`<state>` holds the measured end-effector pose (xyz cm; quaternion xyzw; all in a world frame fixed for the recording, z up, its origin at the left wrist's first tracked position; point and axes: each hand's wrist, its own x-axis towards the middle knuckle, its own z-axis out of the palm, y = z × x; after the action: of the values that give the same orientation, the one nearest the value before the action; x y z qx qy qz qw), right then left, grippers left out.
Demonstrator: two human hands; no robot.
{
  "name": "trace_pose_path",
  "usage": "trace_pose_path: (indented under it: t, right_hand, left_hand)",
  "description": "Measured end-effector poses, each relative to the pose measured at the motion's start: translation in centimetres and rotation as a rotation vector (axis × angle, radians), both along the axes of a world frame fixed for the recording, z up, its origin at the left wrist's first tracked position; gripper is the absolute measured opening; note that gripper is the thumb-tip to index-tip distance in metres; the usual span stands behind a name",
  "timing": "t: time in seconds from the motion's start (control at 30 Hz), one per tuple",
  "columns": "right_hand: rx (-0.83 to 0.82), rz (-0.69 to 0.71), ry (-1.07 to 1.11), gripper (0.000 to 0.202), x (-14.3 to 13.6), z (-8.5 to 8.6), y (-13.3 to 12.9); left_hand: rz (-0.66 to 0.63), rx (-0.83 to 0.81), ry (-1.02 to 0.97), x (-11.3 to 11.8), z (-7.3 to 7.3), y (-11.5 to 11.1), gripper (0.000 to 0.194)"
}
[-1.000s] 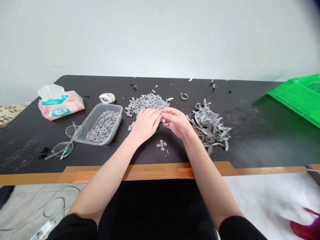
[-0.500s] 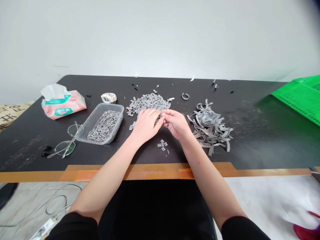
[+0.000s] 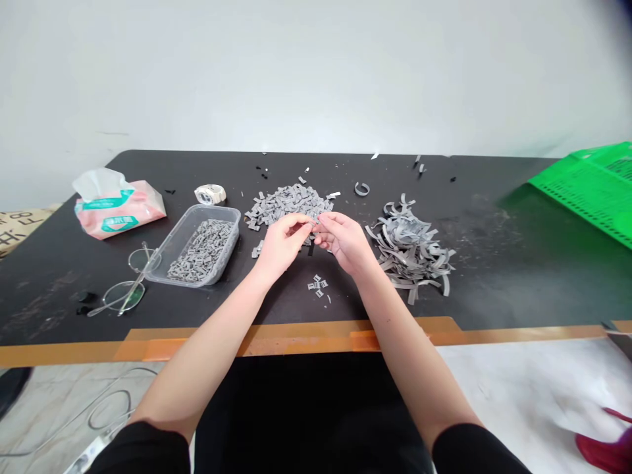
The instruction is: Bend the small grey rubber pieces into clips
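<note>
My left hand (image 3: 284, 242) and my right hand (image 3: 344, 240) meet fingertip to fingertip over the near edge of a heap of small grey pieces (image 3: 284, 201). Both are closed in a pinch; whatever sits between the fingertips is too small and hidden to name. Just below them on the table lies a little group of grey pieces (image 3: 317, 284). To the left stands a clear plastic tub (image 3: 165, 253) holding many small grey pieces (image 3: 201, 249). Right of my right hand is a tangled pile of curved grey strips (image 3: 412, 247).
On the left are a tissue pack (image 3: 121, 210), a white roll-like item (image 3: 210, 194) and eyeglasses (image 3: 123, 295) touching the tub. A single curled strip (image 3: 362, 189) lies behind my right hand. A green perforated basket (image 3: 587, 187) stands at the right. Orange tape (image 3: 296, 339) runs along the table's front edge.
My left hand's fingers have bunched up and drawn slightly away from the right, so a gap shows beneath the fingertips. The whole view has shifted a little.
</note>
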<state>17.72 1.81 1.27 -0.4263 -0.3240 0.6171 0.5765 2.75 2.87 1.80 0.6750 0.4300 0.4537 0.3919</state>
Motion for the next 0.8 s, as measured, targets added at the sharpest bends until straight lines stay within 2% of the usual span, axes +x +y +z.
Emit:
trace_pose_path:
  t: [0.27,0.6,0.8]
  right_hand:
    - [0.017,-0.248,-0.042,0.027,1.6,-0.3,0.7]
    - [0.028,-0.212,-0.088,0.022,0.5,-0.6,0.6]
    - [0.031,-0.198,-0.113,0.020,0.8,-0.9,0.7]
  left_hand:
    - [0.011,-0.078,-0.090,-0.2,-0.1,0.4,0.014]
    - [-0.032,-0.081,-0.055,0.0,0.1,-0.2,0.016]
    - [-0.044,-0.096,-0.048,-0.1,0.3,-0.1,0.016]
